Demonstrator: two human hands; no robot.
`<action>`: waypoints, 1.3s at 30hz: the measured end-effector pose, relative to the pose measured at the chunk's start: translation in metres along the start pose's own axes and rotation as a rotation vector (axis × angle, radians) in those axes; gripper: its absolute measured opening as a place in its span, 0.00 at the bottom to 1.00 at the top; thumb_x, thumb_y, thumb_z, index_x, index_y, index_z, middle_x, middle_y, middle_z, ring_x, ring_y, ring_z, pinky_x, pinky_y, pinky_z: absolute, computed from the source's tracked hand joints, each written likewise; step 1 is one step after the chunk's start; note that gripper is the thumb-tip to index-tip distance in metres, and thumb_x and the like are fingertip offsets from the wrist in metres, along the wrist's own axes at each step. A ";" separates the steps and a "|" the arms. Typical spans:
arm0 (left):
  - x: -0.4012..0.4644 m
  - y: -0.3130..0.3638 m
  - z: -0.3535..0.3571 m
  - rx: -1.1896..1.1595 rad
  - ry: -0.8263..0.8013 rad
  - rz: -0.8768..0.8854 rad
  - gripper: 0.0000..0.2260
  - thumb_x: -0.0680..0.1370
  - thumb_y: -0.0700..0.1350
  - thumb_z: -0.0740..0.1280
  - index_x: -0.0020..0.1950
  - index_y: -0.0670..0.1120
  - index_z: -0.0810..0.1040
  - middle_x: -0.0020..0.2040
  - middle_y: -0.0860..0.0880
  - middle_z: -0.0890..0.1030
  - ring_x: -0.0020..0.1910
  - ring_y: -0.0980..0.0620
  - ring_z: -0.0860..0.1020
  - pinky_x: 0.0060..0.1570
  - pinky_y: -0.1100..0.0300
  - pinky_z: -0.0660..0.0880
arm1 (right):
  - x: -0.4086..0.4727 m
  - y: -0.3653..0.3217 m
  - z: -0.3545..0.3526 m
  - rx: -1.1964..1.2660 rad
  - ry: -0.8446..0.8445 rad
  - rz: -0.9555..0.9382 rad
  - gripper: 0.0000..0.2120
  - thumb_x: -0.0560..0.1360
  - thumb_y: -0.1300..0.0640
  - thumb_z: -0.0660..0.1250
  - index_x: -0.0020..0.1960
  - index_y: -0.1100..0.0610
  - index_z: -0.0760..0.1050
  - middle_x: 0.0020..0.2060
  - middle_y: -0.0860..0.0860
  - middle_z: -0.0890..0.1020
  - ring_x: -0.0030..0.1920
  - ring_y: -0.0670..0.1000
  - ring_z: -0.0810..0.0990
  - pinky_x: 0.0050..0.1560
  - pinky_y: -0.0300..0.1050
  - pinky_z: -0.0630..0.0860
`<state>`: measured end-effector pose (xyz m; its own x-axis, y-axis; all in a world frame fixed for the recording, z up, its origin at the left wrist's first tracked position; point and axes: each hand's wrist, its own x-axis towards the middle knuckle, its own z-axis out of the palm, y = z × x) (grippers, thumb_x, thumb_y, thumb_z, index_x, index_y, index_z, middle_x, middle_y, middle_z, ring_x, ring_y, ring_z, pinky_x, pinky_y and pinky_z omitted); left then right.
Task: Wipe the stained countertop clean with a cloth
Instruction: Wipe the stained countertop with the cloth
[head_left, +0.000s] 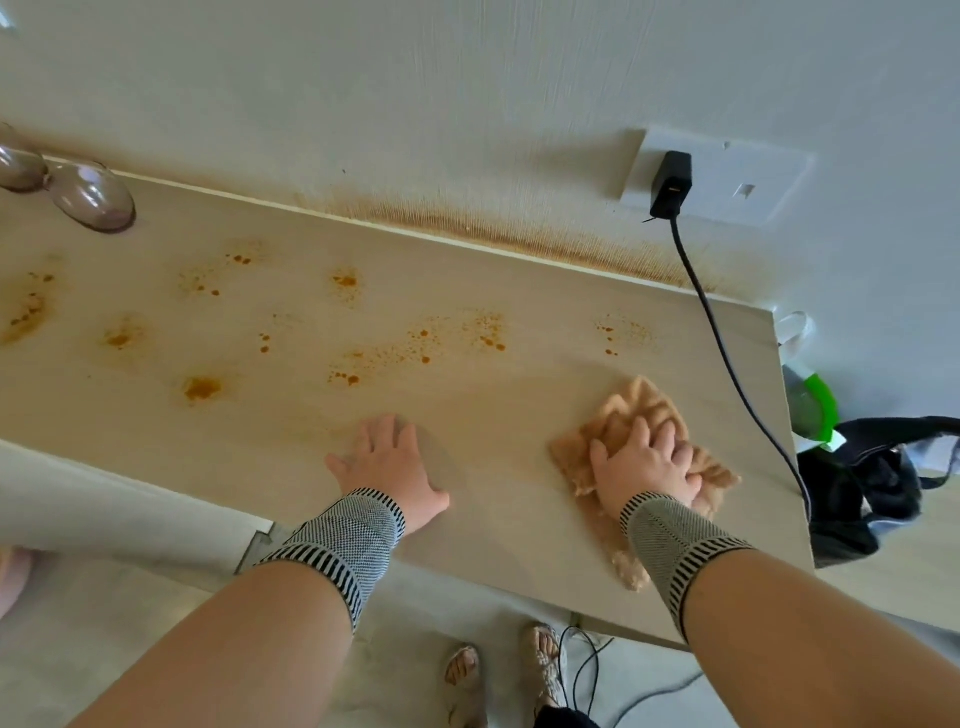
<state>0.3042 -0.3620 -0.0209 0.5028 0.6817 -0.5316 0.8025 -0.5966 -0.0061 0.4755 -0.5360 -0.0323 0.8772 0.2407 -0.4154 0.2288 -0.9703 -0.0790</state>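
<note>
Fingers (662, 434) of right hand (644, 465) curl into bunched cloth (641, 402), lower right of frame | left hand (389, 462) lies flat, fingers straight, bracing on countertop (249, 441) | we judge: press evenly, sweep leftward over orange stains (201, 387) at centre and left, refolding when soiled | we read no writing anywhere, not even on charger (671, 184), upper right.

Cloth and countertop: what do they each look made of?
The cloth looks like peach terry or microfibre, soft and matt: its bunched surface shows a nubby pile. The countertop seems pale wood-look laminate or board, matt: faint straight grain lines, no glare. Real wood cannot be ruled out.
</note>
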 end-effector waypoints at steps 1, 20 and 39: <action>0.001 0.004 0.000 -0.004 0.007 0.015 0.43 0.75 0.63 0.65 0.81 0.49 0.45 0.81 0.49 0.40 0.79 0.44 0.41 0.74 0.34 0.50 | 0.003 0.003 -0.001 0.047 -0.003 0.112 0.35 0.79 0.36 0.53 0.80 0.51 0.49 0.80 0.55 0.49 0.78 0.61 0.49 0.75 0.64 0.54; 0.034 0.123 -0.020 0.074 0.025 0.154 0.39 0.77 0.61 0.62 0.81 0.51 0.46 0.81 0.51 0.39 0.79 0.46 0.40 0.74 0.34 0.49 | 0.076 0.032 -0.030 0.146 0.029 0.156 0.37 0.79 0.39 0.54 0.81 0.55 0.48 0.80 0.55 0.49 0.78 0.62 0.48 0.75 0.66 0.49; 0.056 0.176 -0.032 0.099 -0.006 0.199 0.35 0.80 0.59 0.58 0.81 0.51 0.43 0.81 0.54 0.41 0.80 0.48 0.42 0.74 0.34 0.47 | 0.115 0.028 -0.044 0.046 0.016 -0.183 0.33 0.80 0.42 0.55 0.80 0.52 0.50 0.80 0.52 0.46 0.79 0.61 0.45 0.75 0.65 0.45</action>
<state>0.4840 -0.4155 -0.0250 0.6460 0.5442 -0.5353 0.6519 -0.7581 0.0160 0.6016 -0.5338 -0.0425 0.8294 0.4135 -0.3758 0.3663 -0.9102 -0.1930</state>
